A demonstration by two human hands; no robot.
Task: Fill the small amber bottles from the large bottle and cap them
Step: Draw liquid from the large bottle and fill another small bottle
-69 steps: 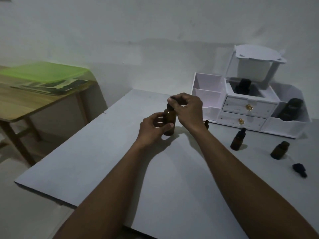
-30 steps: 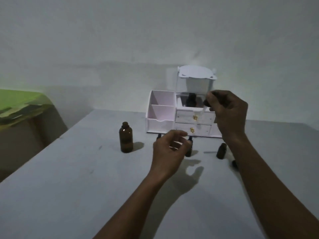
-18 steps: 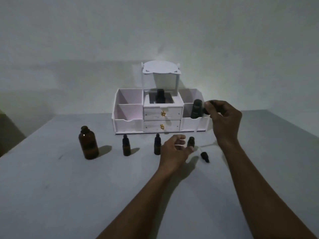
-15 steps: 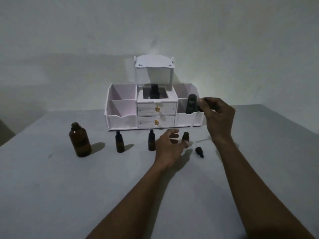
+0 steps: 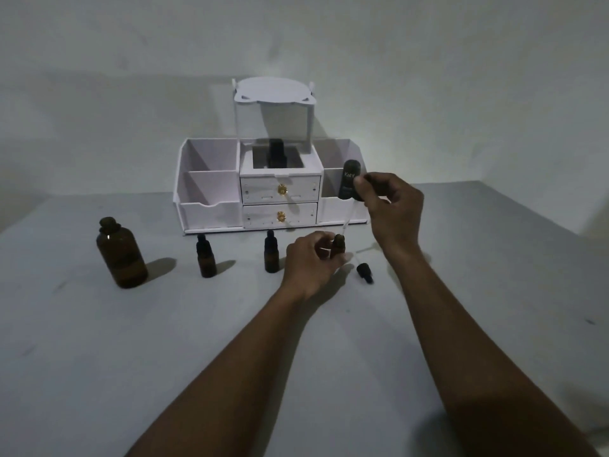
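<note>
Left hand (image 5: pixel 309 262) grips small uncapped amber glass bottle (image 5: pixel 338 247), upright on grey table (image 5: pixel 197 324). Right hand (image 5: pixel 392 206) pinches clear glass dropper (image 5: pixel 347 221), near-vertical, tip just above bottle mouth, slightly right.

Left hand (image 5: pixel 309 262) grips small bottle (image 5: pixel 338 246); right hand (image 5: pixel 392 206) apparently pinches dropper (image 5: pixel 346 222).

Far left on the table (image 5: pixel 99 341), large bottle (image 5: pixel 121 255). Right of it, two small bottles (image 5: pixel 206 257). Behind them, drawer organizer (image 5: pixel 211 206).
</note>
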